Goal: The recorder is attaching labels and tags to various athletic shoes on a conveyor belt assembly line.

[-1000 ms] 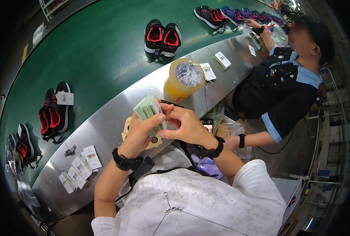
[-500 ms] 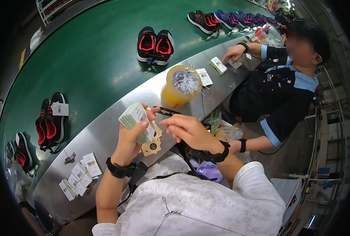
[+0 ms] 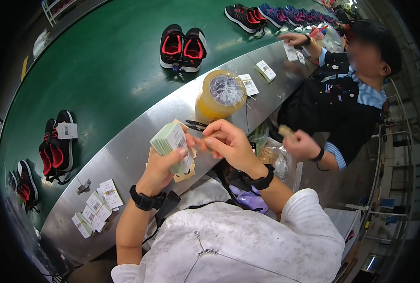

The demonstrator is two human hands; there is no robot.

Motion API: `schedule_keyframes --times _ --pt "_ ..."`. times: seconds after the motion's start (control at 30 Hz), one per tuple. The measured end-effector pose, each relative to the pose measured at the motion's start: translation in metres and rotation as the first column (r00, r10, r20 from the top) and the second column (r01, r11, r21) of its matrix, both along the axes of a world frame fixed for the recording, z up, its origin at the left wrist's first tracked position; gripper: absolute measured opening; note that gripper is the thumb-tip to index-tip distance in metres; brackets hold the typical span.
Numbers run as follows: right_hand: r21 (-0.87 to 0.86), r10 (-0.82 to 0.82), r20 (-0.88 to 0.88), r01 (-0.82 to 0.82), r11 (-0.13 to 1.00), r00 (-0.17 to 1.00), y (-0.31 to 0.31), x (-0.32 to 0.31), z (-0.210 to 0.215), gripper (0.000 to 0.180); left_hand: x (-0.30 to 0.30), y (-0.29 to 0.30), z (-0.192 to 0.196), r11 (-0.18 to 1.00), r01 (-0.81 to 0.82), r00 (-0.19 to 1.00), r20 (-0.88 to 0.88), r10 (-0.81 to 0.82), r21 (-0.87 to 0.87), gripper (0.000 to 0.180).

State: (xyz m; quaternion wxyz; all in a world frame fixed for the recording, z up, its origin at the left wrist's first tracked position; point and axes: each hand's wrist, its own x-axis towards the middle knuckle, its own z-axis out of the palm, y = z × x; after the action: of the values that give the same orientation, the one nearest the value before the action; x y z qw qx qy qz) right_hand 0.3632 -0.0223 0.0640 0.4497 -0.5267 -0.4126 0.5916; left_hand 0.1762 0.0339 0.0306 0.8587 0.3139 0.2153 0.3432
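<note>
My left hand [image 3: 157,170] is wrapped round a thick stack of white and pale green hang tags [image 3: 168,140], the thumb lying across its front face. Close by the stack's right side, my right hand [image 3: 230,147] has its thumb and fingertips pinched together by the left fingertips; whatever is between them is too small to make out. Tan paper tags [image 3: 187,175] show below the stack, partly covered by it. Just beyond the hands lies a slim black tool [image 3: 195,123], partly hidden. A yellowish tape-like roll [image 3: 210,106] stands behind it, with white plastic strands in its core.
Banded white tags [image 3: 96,210] lie on the metal ledge [image 3: 139,137] at left, more tags [image 3: 265,70] at right. Black-and-red sneakers [image 3: 182,49] stand on the green belt [image 3: 111,70]. A co-worker [image 3: 335,99] sits at right, one hand over the ledge.
My right hand has come closer to the left fingertips and pinched. The stack has shifted slightly right. The co-worker's hands have moved, one now raised with a small tan thing.
</note>
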Motion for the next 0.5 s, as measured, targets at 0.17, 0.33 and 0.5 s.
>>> schedule_keyframes --times 0.17,0.33,0.5 --pt "0.167 -0.134 0.137 0.111 0.980 0.981 0.001 -0.001 -0.011 0.010 0.006 0.001 0.003 1.000 -0.011 1.000 -0.027 0.012 0.027 0.050" --pt "0.305 -0.273 0.481 0.133 0.943 0.833 0.005 0.011 -0.001 0.008 0.012 0.005 0.003 1.000 0.028 1.000 0.002 -0.028 -0.004 0.050" --pt "0.611 -0.415 0.594 -0.051 0.790 0.689 0.012 0.019 0.006 0.006 0.025 0.008 0.012 0.997 0.048 0.998 0.035 -0.046 -0.063 0.050"
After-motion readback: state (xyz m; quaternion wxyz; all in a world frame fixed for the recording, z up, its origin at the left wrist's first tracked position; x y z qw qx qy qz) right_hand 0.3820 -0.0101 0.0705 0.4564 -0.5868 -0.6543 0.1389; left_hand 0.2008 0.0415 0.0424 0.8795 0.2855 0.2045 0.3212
